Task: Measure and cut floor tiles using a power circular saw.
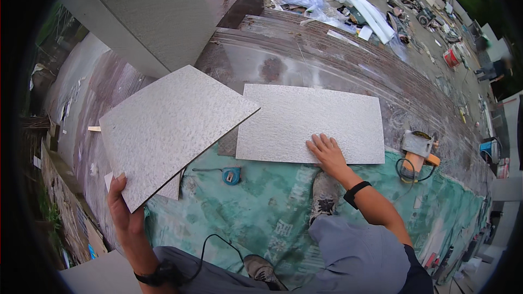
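A large light grey speckled tile (pixel 169 125) is tilted up at the left, its near corner gripped by my left hand (pixel 126 207), thumb on the upper face and the other fingers hidden beneath. Flat in front of me lies a second grey tile (pixel 321 114), longer than it is deep. My right hand (pixel 327 152) rests on this one near its front edge, fingers stretched out and touching the surface. Between the tiles and my feet, a blue tape measure (pixel 231 176) sits on the green tarp (pixel 261 201). Part of another pale piece (pixel 171 188) shows under the raised tile.
An orange power saw (pixel 417 155) with a cord lies right of the flat tile. A grey square pillar (pixel 152 16) rises at the far left. Wide steps (pixel 348 71) run behind the tiles. Plastic sheeting (pixel 316 2), rubble and a red bucket (pixel 452 56) lie farther off at the right.
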Demonstrator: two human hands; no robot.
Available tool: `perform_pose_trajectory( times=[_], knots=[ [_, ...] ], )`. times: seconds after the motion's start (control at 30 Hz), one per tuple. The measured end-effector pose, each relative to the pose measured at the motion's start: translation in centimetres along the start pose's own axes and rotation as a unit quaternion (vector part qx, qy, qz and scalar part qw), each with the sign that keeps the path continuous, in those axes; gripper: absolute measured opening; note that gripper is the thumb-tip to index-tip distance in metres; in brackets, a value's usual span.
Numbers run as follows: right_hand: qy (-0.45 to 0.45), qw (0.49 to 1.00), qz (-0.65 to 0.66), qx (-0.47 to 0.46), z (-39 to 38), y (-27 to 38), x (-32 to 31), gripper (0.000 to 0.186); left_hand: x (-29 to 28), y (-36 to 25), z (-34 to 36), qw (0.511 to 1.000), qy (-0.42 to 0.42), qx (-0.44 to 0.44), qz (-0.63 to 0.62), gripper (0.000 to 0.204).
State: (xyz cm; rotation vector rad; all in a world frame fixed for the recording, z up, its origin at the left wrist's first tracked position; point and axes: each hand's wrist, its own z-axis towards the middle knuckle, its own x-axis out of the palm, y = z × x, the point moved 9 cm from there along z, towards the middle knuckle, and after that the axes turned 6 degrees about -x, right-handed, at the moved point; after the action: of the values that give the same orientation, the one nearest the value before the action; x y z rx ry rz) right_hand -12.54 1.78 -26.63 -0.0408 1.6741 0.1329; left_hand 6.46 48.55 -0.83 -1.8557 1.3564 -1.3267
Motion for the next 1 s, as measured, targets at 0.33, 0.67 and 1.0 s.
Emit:
perform_pose_trajectory(
  times=[0.33, 0.67, 1.0],
  knots=[
    [0.022, 0.998, 0.059, 0.021, 0.6, -1.2, 0.7, 0.1, 3.2, 2.3, 1.0, 0.998, 0.047, -0.007, 0.051, 0.055],
    [-0.012, 0.514, 0.826, 0.232, 1.6, -1.2, -5.1, 0.065, 10.3, 8.4, 0.3, 0.98, 0.139, -0.058, 0.129, 0.076],
    [-0.222, 0.52, 0.783, 0.259, -5.2, -0.5, -4.9, 0.046, 10.8, 16.8, 3.3, 0.917, 0.221, -0.214, 0.252, 0.075]
  ],
)
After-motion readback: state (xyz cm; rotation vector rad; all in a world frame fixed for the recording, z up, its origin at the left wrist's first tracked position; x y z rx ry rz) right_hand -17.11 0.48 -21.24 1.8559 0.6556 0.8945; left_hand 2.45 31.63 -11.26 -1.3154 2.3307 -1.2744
